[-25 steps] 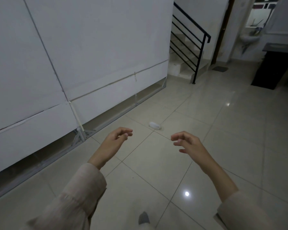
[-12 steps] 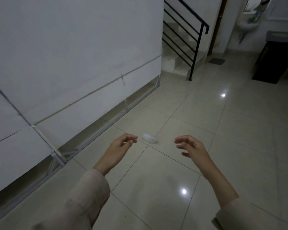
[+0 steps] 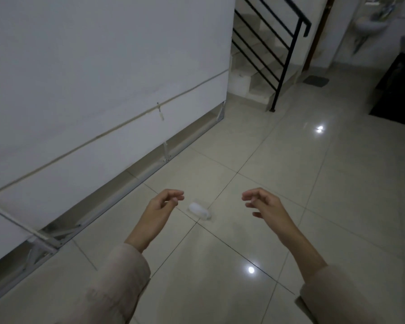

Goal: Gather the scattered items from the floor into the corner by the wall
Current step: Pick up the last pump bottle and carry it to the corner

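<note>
Lying on the tiled floor (image 3: 290,183), on a grout line, between the two hands and beyond them: a small white item (image 3: 198,210), rounded and oblong, a little blurred, kind not clear. Reaching out ahead with both arms, left hand (image 3: 160,208) just beside the item in the picture, right hand (image 3: 264,203) further off to the other side. Both hands released, fingers loosely curled, grasping nothing, not touching the item.

Looking light and small enough for one hand; likely smooth plastic or similar, so probably a bit slippery on glossy tile and apt to skid away if nudged from one end. Seeming stiff rather than soft, though too blurred to be sure; fragility not possible to judge. Best taking hold across the short width, thumb on one long side and fingers on the other, near the middle, pinching down rather than scooping.

Running with its long axis diagonally, from upper left toward lower right in the view, the nearer end pointing toward the right hand's side, the far end toward the white wall panel (image 3: 103,78). No telling front from back. Sitting well out from the wall, not yet gathered into any corner.
</note>
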Demonstrator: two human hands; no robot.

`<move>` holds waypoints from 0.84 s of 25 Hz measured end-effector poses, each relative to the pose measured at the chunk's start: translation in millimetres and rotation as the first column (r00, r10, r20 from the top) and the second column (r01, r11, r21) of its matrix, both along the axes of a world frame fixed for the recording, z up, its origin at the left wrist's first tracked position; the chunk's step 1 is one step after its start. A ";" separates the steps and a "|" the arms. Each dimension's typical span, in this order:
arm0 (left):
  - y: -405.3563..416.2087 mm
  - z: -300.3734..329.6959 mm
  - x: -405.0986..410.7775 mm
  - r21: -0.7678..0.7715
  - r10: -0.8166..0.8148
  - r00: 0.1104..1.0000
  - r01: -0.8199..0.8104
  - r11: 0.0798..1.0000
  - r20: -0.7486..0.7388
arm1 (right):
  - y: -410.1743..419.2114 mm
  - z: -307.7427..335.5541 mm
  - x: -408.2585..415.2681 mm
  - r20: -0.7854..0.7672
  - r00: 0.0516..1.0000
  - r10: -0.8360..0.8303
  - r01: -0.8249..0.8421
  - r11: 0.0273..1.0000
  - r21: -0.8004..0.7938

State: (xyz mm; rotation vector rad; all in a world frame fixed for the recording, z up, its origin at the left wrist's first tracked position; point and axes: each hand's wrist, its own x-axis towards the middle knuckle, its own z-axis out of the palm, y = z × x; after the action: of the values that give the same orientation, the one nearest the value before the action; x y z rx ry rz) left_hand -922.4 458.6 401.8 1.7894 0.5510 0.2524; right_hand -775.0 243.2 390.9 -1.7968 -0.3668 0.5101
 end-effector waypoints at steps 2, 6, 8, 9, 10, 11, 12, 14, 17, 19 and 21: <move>8.9 -13.4 32.0 -0.031 0.025 0.999 -0.026 0.999 -0.031 | 18.1 -7.8 37.7 -0.019 1.000 0.011 -0.012 1.000 -0.016; 37.3 -50.2 95.8 -0.057 0.031 0.993 -0.037 0.998 -0.110 | 52.4 -42.6 97.4 -0.091 0.992 0.082 -0.090 0.993 -0.078; 58.5 -68.9 133.3 -0.072 0.023 0.990 -0.034 0.997 -0.140 | 71.2 -65.5 128.4 -0.131 0.988 0.079 -0.094 0.990 -0.109; 70.2 -80.4 153.2 -0.075 0.015 0.987 -0.028 0.997 -0.159 | 81.1 -79.3 144.1 -0.156 0.986 0.066 -0.086 0.988 -0.125; 81.2 -91.9 172.5 -0.077 0.008 0.984 -0.022 0.997 -0.177 | 90.5 -93.0 158.5 -0.178 0.983 0.046 -0.071 0.988 -0.138; 94.4 -107.3 196.6 -0.084 0.003 0.981 -0.020 0.996 -0.192 | 102.7 -110.8 177.0 -0.199 0.980 0.023 -0.053 0.988 -0.147; 106.2 -124.3 218.1 -0.092 0.002 0.978 -0.022 0.996 -0.210 | 113.4 -130.0 193.1 -0.218 0.976 -0.004 -0.031 0.987 -0.160; 126.9 -163.4 256.5 -0.107 -0.006 0.967 -0.022 0.994 -0.254 | 133.0 -174.2 221.9 -0.253 0.965 -0.073 0.024 0.981 -0.193; 151.4 -246.4 305.0 -0.091 -0.033 0.941 0.002 0.996 -0.337 | 159.1 -264.9 258.9 -0.287 0.948 -0.141 0.068 0.966 -0.250; 163.3 -313.3 335.2 -0.082 -0.037 0.925 0.006 0.997 -0.379 | 173.4 -335.1 277.7 -0.312 0.934 -0.174 0.084 0.956 -0.282; 170.3 -394.9 363.6 -0.056 -0.050 0.917 0.030 0.998 -0.395 | 186.3 -416.8 294.1 -0.331 0.924 -0.194 0.094 0.951 -0.295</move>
State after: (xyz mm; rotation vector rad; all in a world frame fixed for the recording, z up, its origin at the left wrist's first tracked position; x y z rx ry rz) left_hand -558.8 628.9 6.9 1.8105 0.7985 -0.1593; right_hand -480.9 429.4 -25.9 -1.9303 0.0961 0.7965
